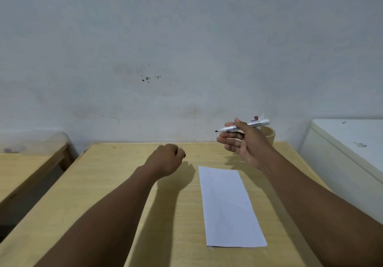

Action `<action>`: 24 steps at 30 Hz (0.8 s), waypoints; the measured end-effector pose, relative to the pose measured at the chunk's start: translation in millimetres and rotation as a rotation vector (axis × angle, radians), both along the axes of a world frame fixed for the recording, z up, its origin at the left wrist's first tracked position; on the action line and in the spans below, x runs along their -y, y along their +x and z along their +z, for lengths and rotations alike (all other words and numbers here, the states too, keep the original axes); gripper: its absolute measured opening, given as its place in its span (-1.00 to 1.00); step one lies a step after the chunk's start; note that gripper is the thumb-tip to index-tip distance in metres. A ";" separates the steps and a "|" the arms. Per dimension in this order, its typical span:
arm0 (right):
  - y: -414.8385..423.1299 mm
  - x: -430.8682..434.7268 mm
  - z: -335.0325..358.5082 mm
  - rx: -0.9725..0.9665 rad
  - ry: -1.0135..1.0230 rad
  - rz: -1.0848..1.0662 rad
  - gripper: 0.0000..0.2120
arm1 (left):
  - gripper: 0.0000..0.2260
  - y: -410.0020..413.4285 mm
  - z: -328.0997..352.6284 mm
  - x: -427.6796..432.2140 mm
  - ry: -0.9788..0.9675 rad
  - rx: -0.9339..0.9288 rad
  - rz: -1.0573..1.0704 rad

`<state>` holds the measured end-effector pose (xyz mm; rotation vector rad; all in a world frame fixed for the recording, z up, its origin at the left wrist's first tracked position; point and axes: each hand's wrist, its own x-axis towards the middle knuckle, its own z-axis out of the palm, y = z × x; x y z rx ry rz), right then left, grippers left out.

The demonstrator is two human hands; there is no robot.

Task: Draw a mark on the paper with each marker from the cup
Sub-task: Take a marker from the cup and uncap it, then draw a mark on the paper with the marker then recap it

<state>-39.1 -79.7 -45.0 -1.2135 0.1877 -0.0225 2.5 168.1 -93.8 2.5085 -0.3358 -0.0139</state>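
Table (128, 184): light wood, against wall. Paper (229, 206): white sheet, flat, right of centre, no mark visible. Right hand (242, 142): raised above table beyond paper's far edge, fingers loosely spread, marker (243, 127) pinched at thumb, uncapped, dark tip pointing left. Cup (269, 136): tan, far right corner, mostly hidden behind right hand. Left hand (166, 159): fisted, small dark item at fingertips, prob. cap, can't confirm.

Left hand (167, 157) fisted, knuckles up; right hand (242, 142) raised, fingers loosely curled
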 end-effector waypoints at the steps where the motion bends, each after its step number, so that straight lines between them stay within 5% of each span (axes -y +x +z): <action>1: -0.5 1.6 -5.8 -0.014 -0.038 -0.002 -0.76 | -0.58 2.0 -8.4 -2.3 0.097 -0.021 -0.014; 8: 1.2 -6.3 -46.5 -0.050 -0.258 -0.073 -0.89 | -0.67 -2.6 -25.5 6.2 0.494 -0.007 -0.114; 15: 1.0 -12.1 -62.5 -0.060 -0.269 -0.073 -0.89 | -0.58 -2.8 -28.2 2.4 0.427 -0.053 -0.110; 21: 2.1 -21.2 -67.2 -0.042 -0.340 -0.071 -0.89 | -0.17 -10.3 -29.1 13.0 0.358 0.095 -0.157; 24: 5.2 -30.6 -74.4 -0.035 -0.340 -0.056 -0.96 | -0.15 -7.7 -40.0 15.5 0.406 0.076 -0.230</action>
